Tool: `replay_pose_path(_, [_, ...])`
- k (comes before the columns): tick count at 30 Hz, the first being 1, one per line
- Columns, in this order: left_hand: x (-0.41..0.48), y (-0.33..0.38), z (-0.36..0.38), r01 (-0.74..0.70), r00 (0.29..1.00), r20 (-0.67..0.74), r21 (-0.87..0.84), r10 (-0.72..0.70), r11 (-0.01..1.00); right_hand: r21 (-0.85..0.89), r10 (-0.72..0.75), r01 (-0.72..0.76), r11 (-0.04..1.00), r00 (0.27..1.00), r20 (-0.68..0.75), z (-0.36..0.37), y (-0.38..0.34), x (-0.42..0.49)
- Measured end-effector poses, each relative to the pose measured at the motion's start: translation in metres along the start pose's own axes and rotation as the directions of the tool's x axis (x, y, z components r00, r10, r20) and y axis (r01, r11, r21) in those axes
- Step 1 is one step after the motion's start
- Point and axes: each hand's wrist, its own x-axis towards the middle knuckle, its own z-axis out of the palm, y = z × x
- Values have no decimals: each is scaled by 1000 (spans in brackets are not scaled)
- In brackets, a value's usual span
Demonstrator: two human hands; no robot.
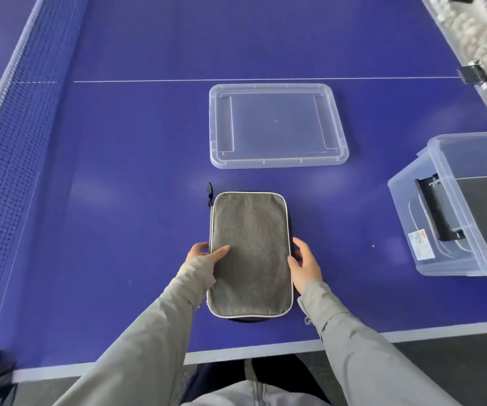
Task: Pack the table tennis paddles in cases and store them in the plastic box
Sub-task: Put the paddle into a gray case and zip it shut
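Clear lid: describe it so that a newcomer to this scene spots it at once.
On the blue table tennis table, look just beyond the grey paddle case. The clear lid lies flat there. Unlike the deep plastic box at right, it is shallow and empty.

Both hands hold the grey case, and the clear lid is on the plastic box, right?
No. The head view shows the clear lid lying on the table beyond the grey case, off the plastic box. The left hand and right hand do hold it.

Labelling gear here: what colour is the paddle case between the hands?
The case is grey fabric with pale edge piping, clearest in the head view.
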Motion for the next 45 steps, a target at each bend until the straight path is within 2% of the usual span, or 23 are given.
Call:
replay_pose_path(2, [3, 3, 2, 1, 1000, 18, 52, -2, 999, 5, 27, -27, 1000, 999, 27, -1, 0, 2])
replay_pose_path(9, [4, 3, 16, -56, 990, 125, -14, 57, 998, -74, 52, -48, 996, 997, 54, -9, 5, 17])
replay_pose_path(13, [-2, -3, 27, -41, 986, 160, -83, 54, 996, -111, 25, -23, 994, 1000, 15, -13, 7, 18])
replay_pose_path(15, [-6, -5, 31, -77, 986, 136, -142, 96, 987, -147, -52, 43, 988, 997, -58, -15, 7, 13])
replay_pose_path(17, [-9, -6, 35, -110, 986, 99, -206, 133, 972, -276, -260, 190, 942, 934, -245, -20, 3, -1])
replay_pose_path(19, [-13, -6, 41, -114, 989, 61, -255, 133, 960, -425, -538, 377, 823, 757, -371, -25, 2, -26])
replay_pose_path(21, [-18, -4, 51, -89, 995, 23, -318, 102, 944, -507, -735, 544, 669, 589, -337, -26, 11, -56])
replay_pose_path(22, [-20, -2, 56, -75, 997, 0, -351, 81, 933, -519, -787, 603, 606, 548, -283, -23, 17, -72])
replay_pose_path(24, [-26, 3, 67, -44, 998, -56, -408, 24, 912, -532, -839, 668, 521, 514, -177, -15, 30, -97])
replay_pose_path(26, [-31, 12, 75, -6, 993, -108, -469, -51, 883, -596, -853, 646, 476, 505, -133, -5, 36, -107])
replay_pose_path(32, [-46, 35, 87, -43, 966, -228, -603, -121, 796, -708, -814, 468, 529, 516, -267, -5, 11, -92])
replay_pose_path(37, [-55, 40, 84, -115, 949, -292, -675, -121, 728, -720, -842, 490, 491, 480, -247, -9, -1, -87])
replay_pose_path(41, [-65, 35, 81, -130, 941, -319, -653, -116, 746, -747, -885, 526, 406, 430, -178, -2, -8, -85])
replay_pose_path(45, [-72, 23, 79, -190, 908, -418, -485, -35, 853, -764, -923, 555, 331, 359, -139, -1, -12, -84])
